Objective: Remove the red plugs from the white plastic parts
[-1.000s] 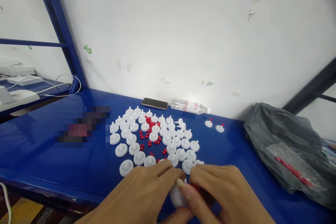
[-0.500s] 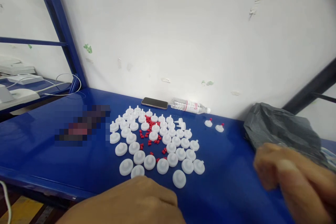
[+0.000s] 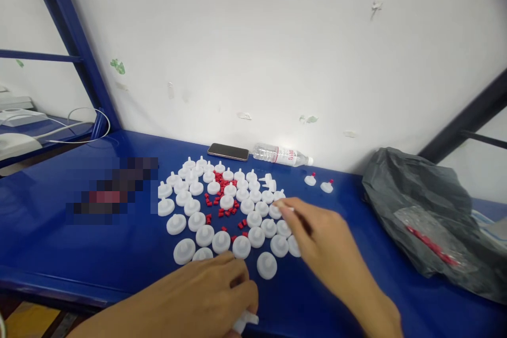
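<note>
My left hand (image 3: 202,288) is curled at the front of the table, closed around a white spout cap (image 3: 245,320); its nozzle sticks out below the fingers. At the right side of the group, my right hand (image 3: 328,243) pinches another white cap by its spout, mostly hidden behind thumb and finger. Many round white spout caps (image 3: 241,247) stand spout up on the blue table. Small red tips (image 3: 228,212) lie loose among them. Two white caps with red tips on their spouts, one of them here (image 3: 327,186), sit apart at the back right.
A phone (image 3: 228,151) and a clear plastic bottle (image 3: 281,156) lie along the wall. On the right is a dark plastic bag (image 3: 390,185) with a clear packet of red pieces (image 3: 431,243) on it. The blue table (image 3: 130,253) has a blurred-out item at left.
My right hand has moved left from beside the bag to the right edge of the caps and pinches one. The left hand has turned, showing the cap in it. The view has shifted slightly.
</note>
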`<action>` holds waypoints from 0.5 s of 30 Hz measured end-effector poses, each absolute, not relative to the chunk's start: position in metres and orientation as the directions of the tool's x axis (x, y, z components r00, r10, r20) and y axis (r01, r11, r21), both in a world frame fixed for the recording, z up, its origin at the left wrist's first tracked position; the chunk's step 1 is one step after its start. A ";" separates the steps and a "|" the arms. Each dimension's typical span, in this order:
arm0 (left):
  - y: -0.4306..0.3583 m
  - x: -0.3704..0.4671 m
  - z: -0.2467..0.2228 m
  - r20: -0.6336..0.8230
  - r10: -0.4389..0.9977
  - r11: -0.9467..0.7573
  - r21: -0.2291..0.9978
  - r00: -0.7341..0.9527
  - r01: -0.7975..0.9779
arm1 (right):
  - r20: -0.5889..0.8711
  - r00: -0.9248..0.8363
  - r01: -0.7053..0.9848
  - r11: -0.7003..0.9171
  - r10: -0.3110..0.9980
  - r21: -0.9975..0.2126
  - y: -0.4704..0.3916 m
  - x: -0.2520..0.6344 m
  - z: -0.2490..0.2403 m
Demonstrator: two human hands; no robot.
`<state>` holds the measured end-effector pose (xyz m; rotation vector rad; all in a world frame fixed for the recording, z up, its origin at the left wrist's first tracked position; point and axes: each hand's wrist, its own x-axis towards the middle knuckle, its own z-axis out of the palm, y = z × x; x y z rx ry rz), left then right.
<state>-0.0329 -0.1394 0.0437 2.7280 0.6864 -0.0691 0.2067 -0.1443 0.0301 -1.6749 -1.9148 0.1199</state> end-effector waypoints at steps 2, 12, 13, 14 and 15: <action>-0.137 -0.032 0.042 -0.073 0.470 -0.835 0.287 0.880 0.469 | 0.430 0.079 0.899 0.122 0.899 -0.420 -0.147 0.230 0.035; -0.142 -0.035 0.029 0.041 0.426 -0.887 0.217 0.904 0.409 | 0.375 0.127 0.977 -0.051 0.918 -0.206 -0.120 0.337 0.006; -0.142 -0.035 0.028 0.039 0.427 -0.887 0.210 0.903 0.411 | 0.322 0.133 0.979 -0.073 0.937 -0.191 -0.112 0.347 0.005; -0.141 -0.034 0.027 0.031 0.432 -0.885 0.205 0.901 0.417 | 0.268 0.159 0.977 -0.112 0.950 -0.184 -0.104 0.356 0.003; -0.141 -0.033 0.026 0.020 0.443 -0.880 0.199 0.896 0.431 | 0.210 0.184 0.973 -0.147 0.960 -0.179 -0.095 0.363 0.002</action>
